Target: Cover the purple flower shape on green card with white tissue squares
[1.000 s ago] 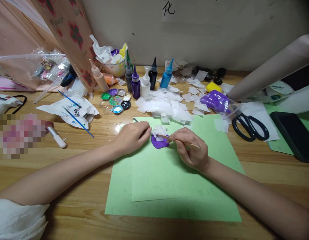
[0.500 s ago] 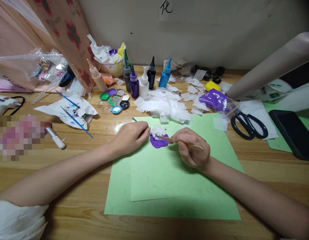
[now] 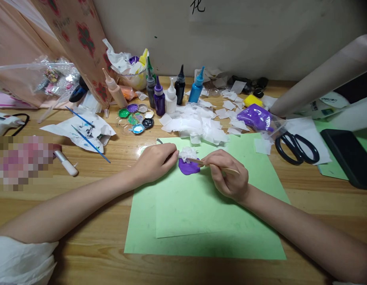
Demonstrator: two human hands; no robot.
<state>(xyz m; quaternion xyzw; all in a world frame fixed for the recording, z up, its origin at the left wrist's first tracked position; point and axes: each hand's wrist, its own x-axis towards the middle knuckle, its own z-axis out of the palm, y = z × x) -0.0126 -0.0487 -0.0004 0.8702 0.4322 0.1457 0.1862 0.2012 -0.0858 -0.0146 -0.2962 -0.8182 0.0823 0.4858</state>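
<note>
In the head view, my right hand [image 3: 229, 174] is closed around a flat wooden craft stick [image 3: 229, 170]. The stick's far end rests at the lower edge of a clump of crumpled white paper [image 3: 189, 152]. That clump sits on the back part of a flattened purple clay piece [image 3: 188, 168], which lies on green paper [image 3: 201, 209]. My left hand [image 3: 156, 160] has its fingers pinched together just left of the clump. A thin dark tip [image 3: 159, 140] pokes out behind this hand; what the fingers grip is hidden.
Torn white paper pieces [image 3: 198, 124] lie behind the green sheet, beside several paint bottles [image 3: 171, 101]. A paint palette [image 3: 132, 118] and blue brushes [image 3: 88, 138] are on the left. Purple clay in a bag [image 3: 255, 118], black-handled scissors [image 3: 296, 148] and a dark phone [image 3: 346, 154] sit right.
The wooden stick and my right hand have shifted very slightly; the stick's end is now a little higher against the paper clump. My left hand stays in place.
</note>
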